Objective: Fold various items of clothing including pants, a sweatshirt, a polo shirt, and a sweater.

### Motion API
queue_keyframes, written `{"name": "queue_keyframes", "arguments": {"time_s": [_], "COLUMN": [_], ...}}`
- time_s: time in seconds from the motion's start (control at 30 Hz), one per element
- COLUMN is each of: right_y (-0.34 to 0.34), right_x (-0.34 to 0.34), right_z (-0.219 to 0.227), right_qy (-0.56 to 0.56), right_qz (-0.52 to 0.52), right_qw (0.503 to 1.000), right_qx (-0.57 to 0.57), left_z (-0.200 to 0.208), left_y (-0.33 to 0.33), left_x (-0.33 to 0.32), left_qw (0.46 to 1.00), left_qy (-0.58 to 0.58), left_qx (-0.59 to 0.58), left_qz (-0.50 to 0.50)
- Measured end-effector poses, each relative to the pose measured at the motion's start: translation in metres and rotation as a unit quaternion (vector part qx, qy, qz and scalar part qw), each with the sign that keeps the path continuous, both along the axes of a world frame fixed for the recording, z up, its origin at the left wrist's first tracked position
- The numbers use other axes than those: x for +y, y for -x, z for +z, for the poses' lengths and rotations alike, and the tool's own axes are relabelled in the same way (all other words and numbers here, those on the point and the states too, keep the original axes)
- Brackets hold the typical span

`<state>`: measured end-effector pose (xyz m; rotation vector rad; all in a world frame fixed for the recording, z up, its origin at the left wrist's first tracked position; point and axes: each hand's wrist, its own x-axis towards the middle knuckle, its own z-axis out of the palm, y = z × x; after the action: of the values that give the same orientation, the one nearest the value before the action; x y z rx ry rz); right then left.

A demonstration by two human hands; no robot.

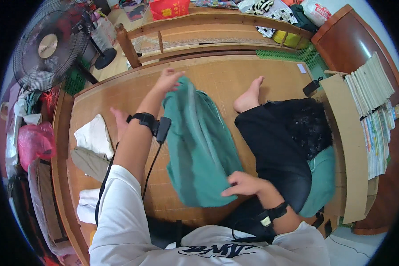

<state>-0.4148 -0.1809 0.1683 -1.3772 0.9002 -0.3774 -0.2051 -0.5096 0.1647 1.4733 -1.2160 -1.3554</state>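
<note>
Long green fabric garment (201, 146): between side edges of the tan wooden bed (288, 84), stretched lengthwise, apparently not yet folded small
Left hand (167, 80): pinching far end
Right hand (244, 184): pinching near corner

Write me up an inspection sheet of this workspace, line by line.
Surface: tan bed top, wooden rail along its far side.
Job's things: green cloth, stretched lengthwise between both hands, creased.
Clutter: white cloth and brown cloth lie at left; another green cloth at right.
Hands: left hand grips the cloth's far end; right hand pinches its near right corner.
Cables: black cable hangs from the left wrist device.
Surroundings: fan and pink bag at left; cardboard box and books at right.
</note>
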Motion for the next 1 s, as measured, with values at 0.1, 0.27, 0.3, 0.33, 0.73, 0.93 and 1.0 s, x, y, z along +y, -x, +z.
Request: {"name": "queue_keyframes", "arguments": {"time_s": [0.1,0.27,0.3,0.33,0.73,0.93,1.0], "right_y": [0.048,0.053,0.054,0.049,0.056,0.038,0.038], "right_x": [0.013,0.018,0.018,0.014,0.035,0.030,0.021], "right_z": [-0.035,-0.087,-0.084,-0.076,-0.101,-0.098,-0.099], "right_qy": [-0.140,-0.075,-0.076,-0.141,-0.266,-0.190,-0.101], "right_qz": [-0.042,0.014,0.015,0.003,0.046,0.109,0.039], "right_qw": [0.959,0.869,0.867,0.872,0.870,0.931,0.947], "right_qx": [0.245,0.489,0.492,0.468,0.413,0.294,0.301], "left_z": [-0.002,-0.104,-0.095,-0.101,-0.139,-0.191,-0.154], "left_y": [0.002,-0.046,-0.050,-0.061,-0.050,-0.109,-0.113], "left_x": [0.050,0.138,0.160,0.188,0.362,0.384,0.363], "left_qw": [0.994,0.935,0.859,0.836,0.924,0.719,0.602], "left_qy": [0.022,-0.019,-0.106,-0.114,-0.190,-0.269,-0.442], "left_qx": [-0.074,-0.283,-0.354,-0.373,-0.131,-0.352,-0.347], "left_qz": [-0.073,-0.214,-0.354,-0.387,-0.307,-0.536,-0.567]}}
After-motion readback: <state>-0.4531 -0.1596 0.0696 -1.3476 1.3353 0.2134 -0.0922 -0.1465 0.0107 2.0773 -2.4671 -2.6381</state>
